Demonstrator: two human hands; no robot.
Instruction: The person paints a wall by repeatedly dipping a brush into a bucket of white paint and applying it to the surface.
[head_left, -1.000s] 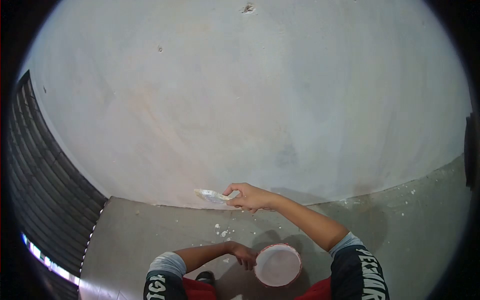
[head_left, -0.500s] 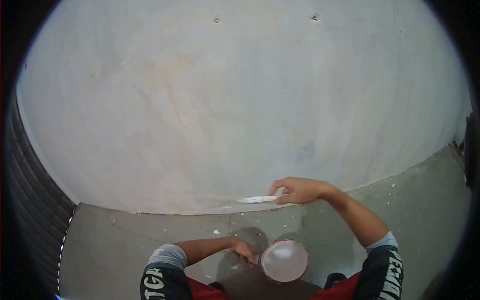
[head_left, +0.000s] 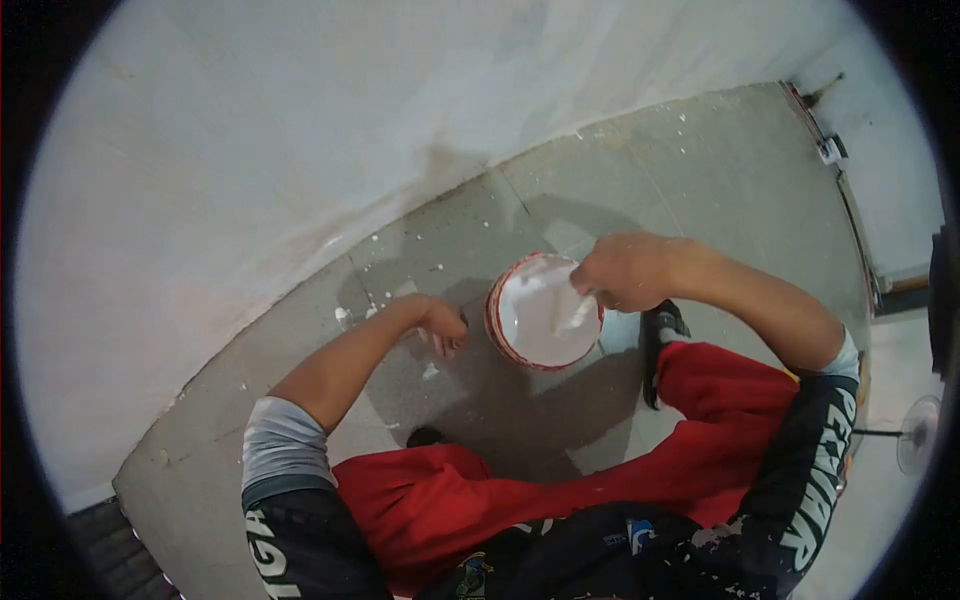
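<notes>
A round paint bucket with a red-smeared rim stands on the floor in front of me, with white paint inside. Over its right side, my right hand is closed on a white, paint-covered paintbrush. The brush points down into the bucket; its tip is blurred against the paint, so contact is hard to judge. Left of the bucket hangs my left hand, fingers loosely bent and apart, with nothing visible in them.
A whitish wall rises ahead, meeting the grey tiled floor along a slanting edge. White paint spots dot the tiles. My shoe is right of the bucket. At the far right are a fan-like round object and a small white box.
My right hand has moved the paintbrush from the wall's base to over the bucket. The view has tilted down and turned right. My left hand stays beside the bucket.
</notes>
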